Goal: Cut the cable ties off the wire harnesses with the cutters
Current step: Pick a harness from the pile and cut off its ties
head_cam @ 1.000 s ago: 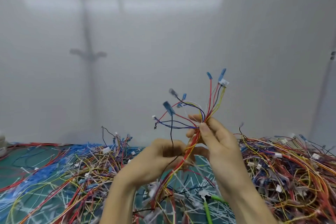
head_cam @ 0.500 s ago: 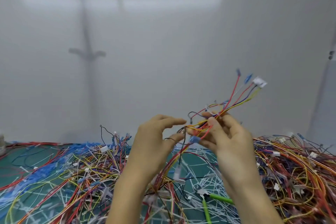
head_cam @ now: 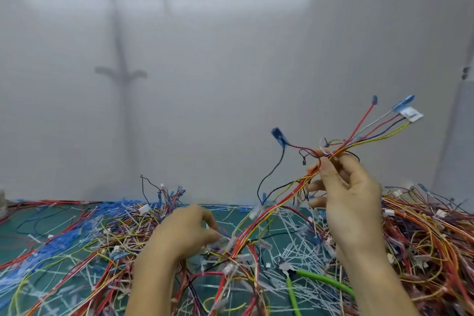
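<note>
Now, at your far left the green mat carries a loose pile of red, yellow and blue wires mixed with pale offcuts. Next over, your left hand sits low on that tangle, back up, with its fingers curled down into the strands where the lifted harness meets the pile. It is blurred, so you cannot tell whether it pinches a wire or only touches. From there the harness climbs up and to the right, off the mat, with a white piece on it partway that is too smeared to name. A black lead loops off it to a blue terminal that sticks up left of your right hand. Below the harness, cut ties lie criss-crossed on the mat. The cutters lie flat among them, head to the left and green handles spread toward you and to the right, and neither hand touches them. Your right hand is raised above the table, with thumb and forefinger pinching the harness near its top end and the other fingers spread loosely below. Past the pinch the wires fan out up and right to more blue tips and a white connector. At the far right a thicker heap of red and orange harnesses covers the mat behind your right wrist.
</note>
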Motion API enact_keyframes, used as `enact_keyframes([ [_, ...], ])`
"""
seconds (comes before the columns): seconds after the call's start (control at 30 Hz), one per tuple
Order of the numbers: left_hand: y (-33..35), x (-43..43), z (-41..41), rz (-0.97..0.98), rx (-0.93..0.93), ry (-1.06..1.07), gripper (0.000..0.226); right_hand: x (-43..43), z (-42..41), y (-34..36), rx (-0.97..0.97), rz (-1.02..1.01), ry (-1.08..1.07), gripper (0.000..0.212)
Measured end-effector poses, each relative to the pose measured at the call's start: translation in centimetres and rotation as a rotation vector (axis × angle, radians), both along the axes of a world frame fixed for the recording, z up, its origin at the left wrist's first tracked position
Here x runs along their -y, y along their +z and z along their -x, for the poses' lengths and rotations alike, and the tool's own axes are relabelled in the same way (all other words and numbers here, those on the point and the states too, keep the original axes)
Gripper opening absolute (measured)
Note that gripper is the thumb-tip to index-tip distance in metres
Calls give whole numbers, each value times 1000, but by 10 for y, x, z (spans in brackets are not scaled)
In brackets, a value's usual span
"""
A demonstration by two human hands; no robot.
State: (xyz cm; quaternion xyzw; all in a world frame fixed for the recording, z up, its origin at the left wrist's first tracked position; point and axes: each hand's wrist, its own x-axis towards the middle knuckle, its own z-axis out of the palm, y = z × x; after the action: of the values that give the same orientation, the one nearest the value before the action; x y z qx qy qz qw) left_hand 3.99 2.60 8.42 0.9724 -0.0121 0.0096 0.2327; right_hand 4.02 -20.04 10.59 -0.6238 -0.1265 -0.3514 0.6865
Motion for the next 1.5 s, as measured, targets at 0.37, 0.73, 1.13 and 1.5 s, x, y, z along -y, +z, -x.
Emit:
enact_keyframes([
  [0.37, 24, 40, 13, 399, 234, -203, 29, -40, 6, -9, -204, 211, 289, 6],
  [0.73, -6, -12, -9, -60, 418, 574, 19, -20, -32, -66, -622, 1163, -152, 24],
  [1.13, -23, 32, -26, -32, 7, -3, 18, -63, -36, -123, -900, 1292, 56, 52],
  [1.5, -26, 8, -17, -197, -301, 70, 53, -63, -30, -102, -929, 1147, 100, 36],
])
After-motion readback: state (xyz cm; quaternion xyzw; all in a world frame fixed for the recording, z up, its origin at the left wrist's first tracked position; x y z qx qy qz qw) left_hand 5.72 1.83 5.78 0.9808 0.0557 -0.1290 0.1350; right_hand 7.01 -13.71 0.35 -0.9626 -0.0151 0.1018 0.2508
